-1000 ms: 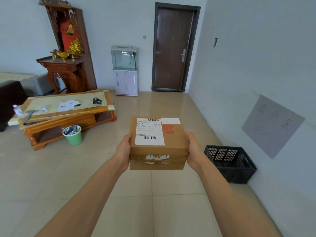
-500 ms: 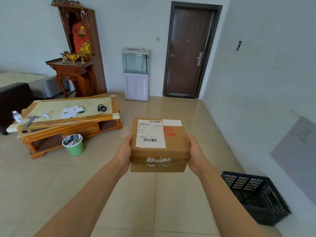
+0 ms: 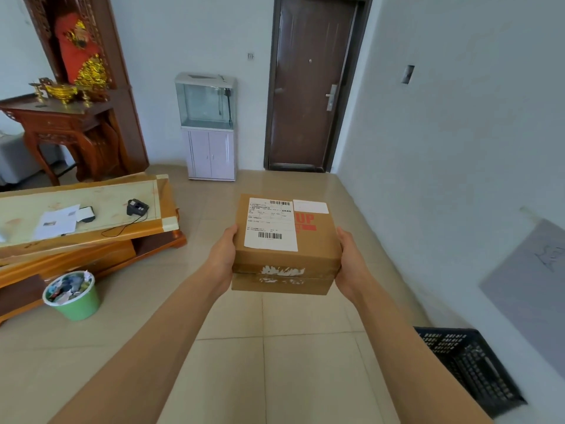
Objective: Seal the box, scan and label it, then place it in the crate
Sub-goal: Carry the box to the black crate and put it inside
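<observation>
Between the earlier views and this one the black slatted plastic crate (image 3: 470, 371) has slid from mid-right down to the lower right corner of the view, while the closed brown cardboard box (image 3: 286, 244) has kept its place in the centre, carried in the air in front of the person. A white printed shipping label (image 3: 271, 224) with barcodes lies flat on its top, a smaller blank white sticker (image 3: 310, 206) sits beside it over red printing, and torn white tape remnants mark the near seam. The left hand (image 3: 221, 255) is pressed against the box's left side and the right hand (image 3: 351, 260) against its right side, both grasping it level above the beige tiled floor (image 3: 275, 362). Sealing and labelling look finished, so the step in hand is probably the carry to the crate. The next move likely calls for turning right and lowering the box squarely into the crate by the wall. Well off to the left, a low wooden tabletop (image 3: 91, 206) holds a black handheld scanner (image 3: 137, 207) and papers, with a green waste bin (image 3: 73, 296) on the floor before it.
</observation>
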`<state>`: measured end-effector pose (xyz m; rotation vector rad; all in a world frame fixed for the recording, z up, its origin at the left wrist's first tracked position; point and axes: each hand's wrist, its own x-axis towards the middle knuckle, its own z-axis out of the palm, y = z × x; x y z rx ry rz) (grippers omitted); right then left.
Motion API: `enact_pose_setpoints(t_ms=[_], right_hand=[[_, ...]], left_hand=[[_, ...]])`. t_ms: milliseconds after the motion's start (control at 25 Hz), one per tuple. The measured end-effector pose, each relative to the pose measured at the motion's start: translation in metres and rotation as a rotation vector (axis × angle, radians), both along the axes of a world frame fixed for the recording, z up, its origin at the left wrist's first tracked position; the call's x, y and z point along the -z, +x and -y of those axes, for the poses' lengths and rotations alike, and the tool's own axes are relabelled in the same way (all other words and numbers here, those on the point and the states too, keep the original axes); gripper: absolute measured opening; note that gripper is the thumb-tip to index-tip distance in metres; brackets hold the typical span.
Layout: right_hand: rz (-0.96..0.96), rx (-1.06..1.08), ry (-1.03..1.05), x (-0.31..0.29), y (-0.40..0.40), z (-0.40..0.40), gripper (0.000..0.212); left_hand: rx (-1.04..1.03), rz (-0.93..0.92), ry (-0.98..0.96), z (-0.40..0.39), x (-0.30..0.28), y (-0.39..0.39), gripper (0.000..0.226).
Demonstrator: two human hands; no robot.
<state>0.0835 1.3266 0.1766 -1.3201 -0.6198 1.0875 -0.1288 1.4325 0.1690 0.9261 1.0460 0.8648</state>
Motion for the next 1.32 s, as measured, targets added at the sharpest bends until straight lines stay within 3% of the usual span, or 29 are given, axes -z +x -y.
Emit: enact_pose_setpoints(t_ms=[320,560,720,1320], right_hand=[[-0.053,0.224,-0.027,0.005,0.115,-0.082,0.047],[-0.083,0.413,0.007,0.016,0.265,-0.11,0.052],[-0.081,0.562,-0.026,0.019,0.349,-0.105,0.044],[-0.142,1.253,-0.128,0.054,0.555,0.051,0.034]], left_hand=[[0.181,-0.011,0.021,-0.114,-0.008,0.135,0.036],[0.334,-0.024,0.055,-0.166,-0.002,0.305,0.036],[0.417,-0.012,0.078,-0.18,0.001,0.408,0.034],[1.037,-0.101,0.005,-0.08,0.041,0.752,0.033]])
